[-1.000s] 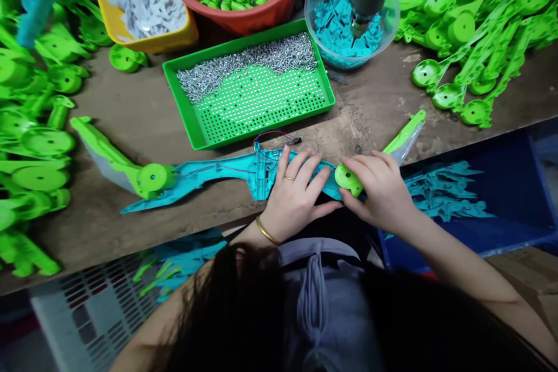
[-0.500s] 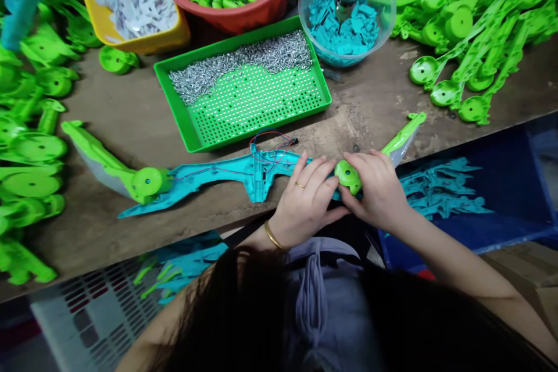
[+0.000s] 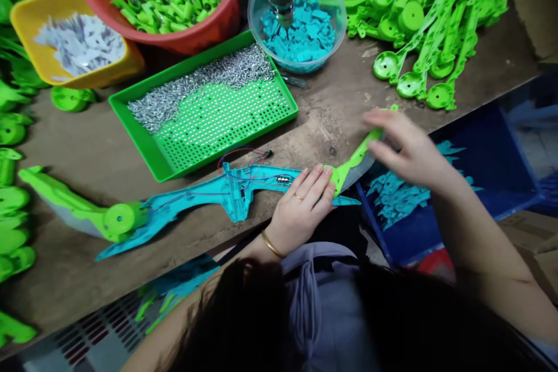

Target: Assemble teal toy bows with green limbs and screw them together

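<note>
While the left hand (image 3: 300, 203) covers the hub (image 3: 337, 179), the right hand (image 3: 403, 148) has withdrawn.

Brown desk (image 3: 344, 90), turquoise frame (image 3: 209, 190) under left grip (image 3: 299, 209), green tray (image 3: 226, 122) ahead-left, green parts (image 3: 421, 29) heaped beyond right grip (image 3: 403, 151)

Blue frame (image 3: 238, 208): smooth plas., semi-matt. Green limb (image 3: 124, 218): glossy plas. Screws (image 3: 238, 72): shiny metal. Surface (image 3: 335, 113): rough, matt wood.

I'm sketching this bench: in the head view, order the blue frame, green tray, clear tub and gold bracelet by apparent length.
1. Blue frame, partly covered
2. Green tray
3. Clear tub
4. Gold bracelet
</note>
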A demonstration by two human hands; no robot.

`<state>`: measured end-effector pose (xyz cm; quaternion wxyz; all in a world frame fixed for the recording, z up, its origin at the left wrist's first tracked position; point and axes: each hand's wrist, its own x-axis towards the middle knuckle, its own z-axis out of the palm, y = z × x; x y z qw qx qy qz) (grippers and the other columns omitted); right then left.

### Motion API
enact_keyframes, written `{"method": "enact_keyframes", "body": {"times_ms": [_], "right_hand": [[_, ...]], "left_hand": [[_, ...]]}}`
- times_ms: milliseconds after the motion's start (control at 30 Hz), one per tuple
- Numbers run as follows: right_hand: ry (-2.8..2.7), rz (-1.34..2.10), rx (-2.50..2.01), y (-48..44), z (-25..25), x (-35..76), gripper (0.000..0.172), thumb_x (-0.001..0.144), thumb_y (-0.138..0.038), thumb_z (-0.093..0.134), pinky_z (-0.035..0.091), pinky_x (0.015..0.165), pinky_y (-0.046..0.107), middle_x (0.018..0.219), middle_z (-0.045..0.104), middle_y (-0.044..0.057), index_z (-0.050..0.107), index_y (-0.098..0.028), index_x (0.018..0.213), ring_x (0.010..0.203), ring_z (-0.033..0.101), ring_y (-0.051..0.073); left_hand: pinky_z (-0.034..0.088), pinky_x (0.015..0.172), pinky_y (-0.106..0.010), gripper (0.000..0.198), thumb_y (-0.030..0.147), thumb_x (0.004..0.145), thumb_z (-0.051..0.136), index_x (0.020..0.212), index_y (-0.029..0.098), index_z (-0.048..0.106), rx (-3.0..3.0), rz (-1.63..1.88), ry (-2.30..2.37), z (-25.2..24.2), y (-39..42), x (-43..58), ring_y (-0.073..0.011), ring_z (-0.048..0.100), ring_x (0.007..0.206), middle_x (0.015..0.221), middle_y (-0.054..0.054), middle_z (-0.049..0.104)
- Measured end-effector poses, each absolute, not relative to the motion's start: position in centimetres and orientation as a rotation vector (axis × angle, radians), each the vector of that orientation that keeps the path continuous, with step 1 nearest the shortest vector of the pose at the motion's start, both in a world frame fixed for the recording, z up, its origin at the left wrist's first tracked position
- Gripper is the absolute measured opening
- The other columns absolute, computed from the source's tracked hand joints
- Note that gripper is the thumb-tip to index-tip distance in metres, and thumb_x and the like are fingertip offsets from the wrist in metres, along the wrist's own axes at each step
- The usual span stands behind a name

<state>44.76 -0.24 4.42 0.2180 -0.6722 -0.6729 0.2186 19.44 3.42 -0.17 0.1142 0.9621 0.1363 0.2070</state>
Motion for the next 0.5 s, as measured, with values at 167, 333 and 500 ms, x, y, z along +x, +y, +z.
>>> {"method": "enact_keyframes", "body": {"times_ms": [167,333,500], "right_hand": [[-1.454,0.372,-2.245,1.2,1.0,49.5,0.039,0.084,-0.038,0.06,0.049,0.089,0.046,0.107,0.062,0.011,0.062,-0.018,0.117,0.098,0.061,0.025],[-1.294,0.409,-2.273,1.0,0.1,49.2,0.031,0.079,-0.04,0.067,0.05,0.08,0.04,0.099,0.063,0.007,0.066,-0.02,0.102,0.084,0.061,0.02],[-1.256,0.506,-2.182,1.1,1.1,49.4,0.024,0.075,-0.038,0.07,0.049,0.073,0.035,0.09,0.062,0.004,0.063,-0.02,0.09,0.078,0.059,0.017]], "left_hand": [[0.038,0.112,-0.049,0.033,0.025,0.09,0.061,0.118,0.007,0.059,2.839,0.543,0.408,0.3,3.4,19.3,-0.0308,0.05,0.131,0.13,-0.019,0.061],[0.023,0.119,-0.052,0.033,0.021,0.087,0.065,0.117,0.008,0.059,2.866,0.603,0.475,-0.4,2.6,19.3,-0.0291,0.051,0.129,0.126,-0.018,0.064],[0.023,0.118,-0.051,0.028,0.022,0.087,0.065,0.113,0.011,0.062,2.903,0.654,0.486,-1.0,2.5,19.2,-0.026,0.06,0.12,0.118,-0.015,0.069]]}}
